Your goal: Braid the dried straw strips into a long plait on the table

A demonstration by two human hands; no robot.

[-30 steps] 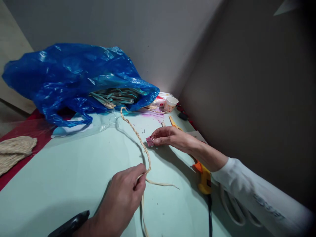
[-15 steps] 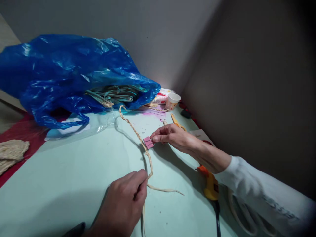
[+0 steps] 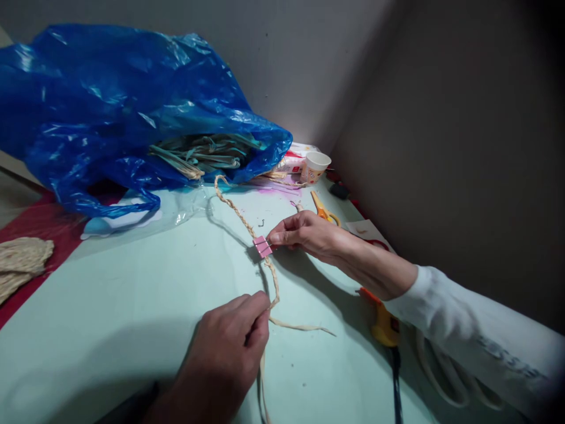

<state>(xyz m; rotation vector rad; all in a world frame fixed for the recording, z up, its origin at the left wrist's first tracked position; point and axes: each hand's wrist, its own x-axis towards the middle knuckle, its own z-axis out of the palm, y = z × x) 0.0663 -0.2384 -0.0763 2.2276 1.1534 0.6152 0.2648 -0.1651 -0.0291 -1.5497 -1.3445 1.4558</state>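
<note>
A thin straw-coloured braid (image 3: 241,215) runs from the blue bag's mouth toward me, with loose strands trailing at its near end. My left hand (image 3: 229,341) is closed, pinching the braid near that end; its fingertips are partly hidden. Between the thumb and fingers of my right hand (image 3: 304,233) is the wire handle of a pink binder clip (image 3: 263,247). The clip sits across the braid about midway along it; whether its jaws are fully closed I cannot tell.
A large blue plastic bag (image 3: 132,100) holds dried strips (image 3: 207,154) at the back. Right of it stand a paper cup (image 3: 315,167) and orange-handled scissors (image 3: 324,210). A yellow glue gun (image 3: 385,324) lies under my right forearm. A woven straw piece (image 3: 22,265) rests at far left.
The pink clip has moved from the braid's right side to lie across it, still in my right hand. My left hand keeps its pinch. The view has tilted slightly down.
</note>
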